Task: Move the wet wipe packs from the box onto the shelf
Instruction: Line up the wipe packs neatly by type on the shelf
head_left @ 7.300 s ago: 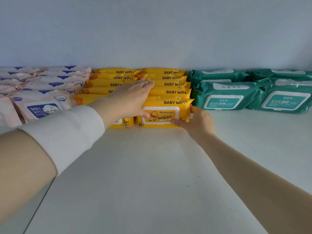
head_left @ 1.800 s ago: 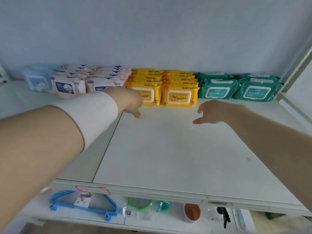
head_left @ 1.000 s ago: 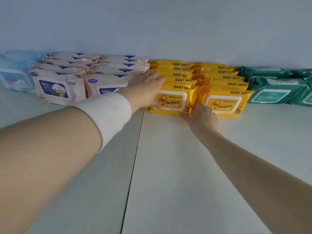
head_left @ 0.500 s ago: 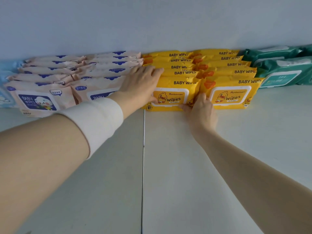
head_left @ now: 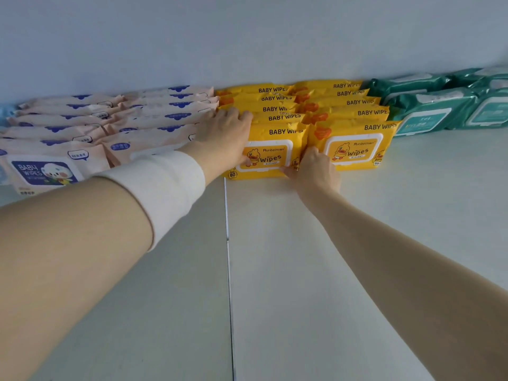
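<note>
left: pink packs (head_left: 154,125) in rows to the wall | your left hand (head_left: 225,138) flat, fingers straight, pressing the left front yellow pack (head_left: 270,155) back, squaring it I'd guess | your right hand (head_left: 316,171) at the seam with the right front yellow pack (head_left: 354,149), pinch or push, can't tell | green packs (head_left: 428,111) right, all on the shelf (head_left: 302,270)

yellow packs (head_left: 277,132): wrapped in glossy plastic film
green packs (head_left: 428,105): wrapped in shinier, creased film
shelf (head_left: 384,229): smooth, finished matt
cuff (head_left: 165,185): matt cloth

packs (head_left: 275,158) crowd back wall (head_left: 247,37); shelf (head_left: 302,270) front open
</note>
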The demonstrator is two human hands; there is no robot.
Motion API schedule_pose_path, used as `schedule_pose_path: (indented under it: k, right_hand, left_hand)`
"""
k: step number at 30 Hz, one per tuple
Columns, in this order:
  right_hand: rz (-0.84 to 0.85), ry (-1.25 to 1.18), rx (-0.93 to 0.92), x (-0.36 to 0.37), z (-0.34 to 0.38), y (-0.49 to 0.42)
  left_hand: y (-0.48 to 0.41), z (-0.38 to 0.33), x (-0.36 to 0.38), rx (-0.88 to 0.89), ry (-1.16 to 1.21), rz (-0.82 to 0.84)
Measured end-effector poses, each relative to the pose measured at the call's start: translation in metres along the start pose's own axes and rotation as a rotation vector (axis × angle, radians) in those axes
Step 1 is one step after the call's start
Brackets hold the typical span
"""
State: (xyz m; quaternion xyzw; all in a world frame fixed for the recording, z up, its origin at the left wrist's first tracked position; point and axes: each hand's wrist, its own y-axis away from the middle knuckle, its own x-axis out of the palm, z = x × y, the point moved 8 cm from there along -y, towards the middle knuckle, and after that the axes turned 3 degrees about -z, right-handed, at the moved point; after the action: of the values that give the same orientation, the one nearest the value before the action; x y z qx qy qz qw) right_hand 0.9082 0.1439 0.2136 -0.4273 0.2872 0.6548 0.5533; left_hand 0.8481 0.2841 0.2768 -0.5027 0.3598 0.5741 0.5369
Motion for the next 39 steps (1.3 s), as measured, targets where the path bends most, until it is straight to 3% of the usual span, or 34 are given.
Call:
schedule_pose_path:
  k: [3, 9, 12, 15, 20, 24, 33, 39]
  right_hand:
    - [0.156, 0.125, -0.091, -0.014, -0.008, 0.002]
    - [0.389, 0.432, -0.119, -0.059, -0.084, -0.021]
    - [0.355, 0.443, -0.095, -0.076, -0.121, -0.044]
    - [0.228, 0.3, -0.06, -0.084, -0.143, -0.064]
    - [0.162, 0.01, -0.144, -0.064, -0.137, -0.08]
    - [0.101, -0.068, -0.15, -0.056, -0.137, -0.087]
    - [0.191, -0.047, -0.253, -0.049, -0.136, -0.09]
    - [0.156, -0.14, -0.159, -0.051, -0.133, -0.089]
  left_hand:
    - [-0.003, -0.01, -0.014, -0.006, -0.045, 0.08]
    - [-0.028, -0.076, -0.043, 0.033, 0.004, 0.02]
    - [-0.045, -0.114, -0.044, 0.041, 0.029, 0.006]
    - [-0.062, -0.135, -0.037, 0.031, 0.009, 0.001]
    - [-0.071, -0.134, -0.028, -0.005, 0.055, -0.023]
    - [-0.071, -0.133, -0.024, -0.022, 0.078, -0.063]
    - [-0.069, -0.134, -0.02, -0.059, 0.116, -0.044]
    - [-0.071, -0.14, -0.025, -0.074, 0.114, -0.011]
